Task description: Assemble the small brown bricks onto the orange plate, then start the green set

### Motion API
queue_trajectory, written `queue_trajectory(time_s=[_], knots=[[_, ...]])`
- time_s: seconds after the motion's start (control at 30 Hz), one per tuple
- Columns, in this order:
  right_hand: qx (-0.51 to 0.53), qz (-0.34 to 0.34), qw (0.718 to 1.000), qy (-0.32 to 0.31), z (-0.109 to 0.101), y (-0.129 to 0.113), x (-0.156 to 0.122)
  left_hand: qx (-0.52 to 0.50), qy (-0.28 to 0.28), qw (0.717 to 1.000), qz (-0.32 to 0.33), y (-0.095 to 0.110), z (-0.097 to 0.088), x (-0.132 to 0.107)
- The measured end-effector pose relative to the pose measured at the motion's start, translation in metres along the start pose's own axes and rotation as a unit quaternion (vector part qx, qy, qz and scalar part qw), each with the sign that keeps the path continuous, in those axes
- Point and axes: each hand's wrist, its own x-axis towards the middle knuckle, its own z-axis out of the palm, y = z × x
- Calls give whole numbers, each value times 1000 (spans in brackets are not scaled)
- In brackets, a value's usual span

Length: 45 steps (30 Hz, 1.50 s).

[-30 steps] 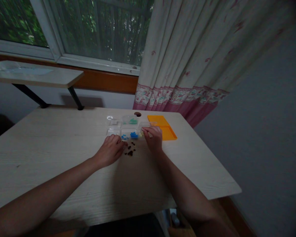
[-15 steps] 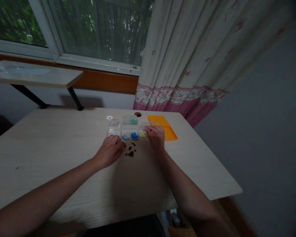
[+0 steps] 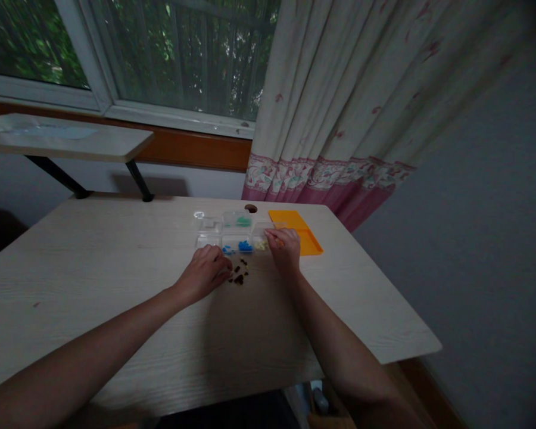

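Observation:
My left hand point(image 3: 205, 269) rests on the table with its fingers curled together at the left edge of a scatter of small dark brown pieces point(image 3: 239, 279). A few pale bits lie among them; what its fingertips hold is too small to make out. My right hand point(image 3: 286, 249) is closed in a pinch over the right compartment of a clear plastic box point(image 3: 208, 240), beside small cream pieces point(image 3: 261, 245). Anything between those fingers is hidden. Bright blue pieces point(image 3: 245, 245) lie in the middle compartment. Green pieces point(image 3: 243, 221) show farther back in clear plastic.
An open orange case point(image 3: 311, 243) lies just right of my right hand. Behind the box is a round cable hole point(image 3: 251, 208) in the pale wooden table point(image 3: 161, 345). A raised shelf point(image 3: 71, 140) stands at the back left; a curtain point(image 3: 321, 119) hangs behind.
My left fingers have shifted slightly right and down toward the dark pieces. My right hand keeps its pinch over the box. The whole view has shifted slightly.

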Motion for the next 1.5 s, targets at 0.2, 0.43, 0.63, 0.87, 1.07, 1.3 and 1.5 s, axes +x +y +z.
queue_trajectory(time_s=[0.2, 0.43, 0.63, 0.87, 1.07, 1.3, 1.5], knots=[[-35, 11, 999, -21, 0, 5, 1, 0, -6, 1000, -1, 0, 1, 1], [-126, 79, 978, -144, -2, 5, 0, -3, -6, 1000, -1, -1, -1, 0], [-135, 97, 970, -175, -4, 1, 0, -8, -7, 1000, -6, 1, -3, 1], [-149, 91, 969, -174, -4, 1, -2, -8, 2, 1000, 3, 1, -2, 0], [-139, 90, 973, -163, -2, 4, -2, -8, 15, 1000, 1, -2, 1, -1], [-114, 85, 979, -143, -2, 1, -2, -26, 3, 1000, 6, -4, 0, -2], [-117, 77, 978, -152, 0, 0, -2, -15, -26, 1000, 4, -5, -1, -3]])
